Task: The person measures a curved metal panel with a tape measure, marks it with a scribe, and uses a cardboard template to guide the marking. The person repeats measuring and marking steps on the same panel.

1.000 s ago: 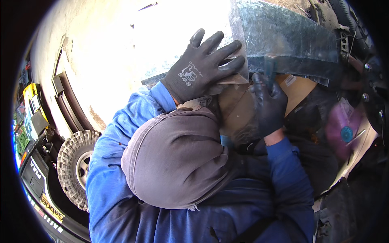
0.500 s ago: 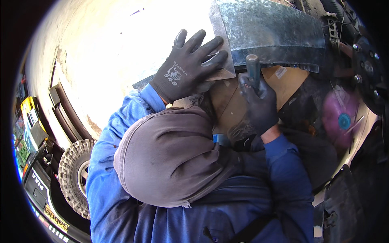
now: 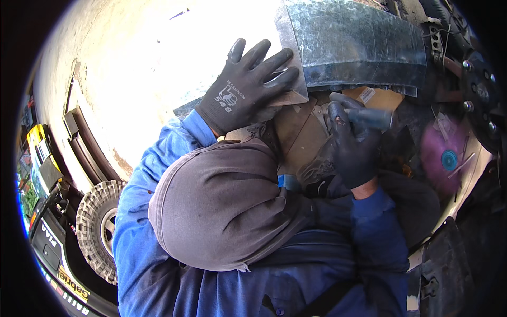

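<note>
My left hand [image 3: 248, 87], in a black coated glove, lies with fingers spread over the edge of a thin bright metal strip [image 3: 292, 45]. This strip overlaps a larger, scratched grey-blue metal sheet [image 3: 364, 47] with a bent lower edge. Below that sheet is my right hand [image 3: 356, 153], also gloved in black, closed round a tool with a blue-green cylindrical handle [image 3: 376, 119]. The handle points to the right and is smeared by motion. The tool's working end is not clear enough to name. Brown cardboard [image 3: 301, 132] lies beneath, between my hands.
A bolted black hub [image 3: 481, 95] stands at the far right. Below it sits a pink round thing with a teal centre [image 3: 449, 159]. At the left are a knobbly tyre [image 3: 97, 230] and a dark vehicle panel [image 3: 53, 253]. A grey-brown cap [image 3: 216, 206] covers the middle.
My right hand has moved right and slightly nearer, and the tool handle has swung from pointing away to pointing right. The left hand rests in nearly the same place.
</note>
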The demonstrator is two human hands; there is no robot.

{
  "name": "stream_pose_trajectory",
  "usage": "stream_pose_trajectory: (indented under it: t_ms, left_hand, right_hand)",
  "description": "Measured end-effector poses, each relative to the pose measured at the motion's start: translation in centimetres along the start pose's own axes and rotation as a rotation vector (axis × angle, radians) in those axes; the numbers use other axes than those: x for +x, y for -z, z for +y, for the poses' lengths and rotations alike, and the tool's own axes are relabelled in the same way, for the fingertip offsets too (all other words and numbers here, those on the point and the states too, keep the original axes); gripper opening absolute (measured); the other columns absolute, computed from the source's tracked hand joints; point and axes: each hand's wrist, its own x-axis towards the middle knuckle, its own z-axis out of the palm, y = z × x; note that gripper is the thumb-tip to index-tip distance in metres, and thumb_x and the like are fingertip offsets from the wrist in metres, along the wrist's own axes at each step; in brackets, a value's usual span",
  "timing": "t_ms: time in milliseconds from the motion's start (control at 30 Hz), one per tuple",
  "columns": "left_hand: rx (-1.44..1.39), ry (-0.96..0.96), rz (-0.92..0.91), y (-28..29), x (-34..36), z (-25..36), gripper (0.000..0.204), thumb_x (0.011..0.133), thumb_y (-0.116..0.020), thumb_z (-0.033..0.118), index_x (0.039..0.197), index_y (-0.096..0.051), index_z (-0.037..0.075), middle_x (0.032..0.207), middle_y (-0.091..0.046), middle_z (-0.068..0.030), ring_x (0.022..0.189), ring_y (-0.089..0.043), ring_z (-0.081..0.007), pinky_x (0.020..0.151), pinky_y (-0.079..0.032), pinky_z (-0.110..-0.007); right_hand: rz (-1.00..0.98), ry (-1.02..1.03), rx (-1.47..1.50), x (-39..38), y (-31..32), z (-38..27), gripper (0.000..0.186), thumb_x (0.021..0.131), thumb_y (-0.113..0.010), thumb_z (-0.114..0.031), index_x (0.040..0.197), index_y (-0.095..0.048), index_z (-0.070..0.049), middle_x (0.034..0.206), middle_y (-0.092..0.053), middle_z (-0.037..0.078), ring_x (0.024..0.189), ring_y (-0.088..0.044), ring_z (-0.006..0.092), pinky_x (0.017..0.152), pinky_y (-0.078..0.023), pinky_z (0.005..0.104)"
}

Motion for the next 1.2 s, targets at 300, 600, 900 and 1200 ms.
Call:
stream_pose_trajectory:
  t_ms: [300,600,900,1200]
  left_hand:
    - [0.000,0.010,-0.034,-0.1,-0.1,-0.1,0.100,0.073,-0.094,0.052,0.162,-0.057,0.026,0.170,-0.052,-0.0116,0.153,-0.047,-0.0439,0.128,-0.030,-0.070]
    - [-0.014,0.027,-0.077,0.1,0.1,0.1,0.101,0.073,-0.095,0.055,0.163,-0.057,0.028,0.170,-0.052,-0.0116,0.154,-0.046,-0.0442,0.130,-0.027,-0.069]
    - [0.018,0.025,-0.082,-0.1,0.0,0.1,0.107,0.071,-0.094,0.060,0.165,-0.054,0.029,0.173,-0.048,-0.0106,0.155,-0.045,-0.0449,0.129,-0.029,-0.071]
    - [0.009,0.023,-0.078,0.1,0.1,0.1,0.108,0.070,-0.096,0.057,0.165,-0.054,0.027,0.174,-0.048,-0.0117,0.154,-0.046,-0.0451,0.129,-0.029,-0.070]
  right_hand:
    - [-0.365,-0.040,-0.010,-1.4,4.3,-2.9,0.067,0.101,-0.063,0.006,0.165,-0.048,0.000,0.155,-0.061,0.018,0.137,-0.066,0.0245,0.112,-0.057,0.0380]
    - [-0.623,-0.295,0.600,-3.2,4.9,-5.5,0.101,0.091,-0.075,0.003,0.178,-0.027,-0.010,0.166,-0.046,0.019,0.135,-0.065,0.0285,0.110,-0.057,0.0460]
    - [-0.317,-0.204,0.046,-1.0,3.0,-4.3,0.056,0.113,-0.057,-0.005,0.168,-0.046,-0.001,0.159,-0.059,0.020,0.138,-0.065,0.0251,0.110,-0.057,0.0366]
    - [-0.152,0.159,-0.223,0.3,-0.6,-0.4,0.052,0.107,-0.061,-0.002,0.159,-0.059,-0.003,0.146,-0.069,0.029,0.133,-0.070,0.0441,0.111,-0.056,0.0497]
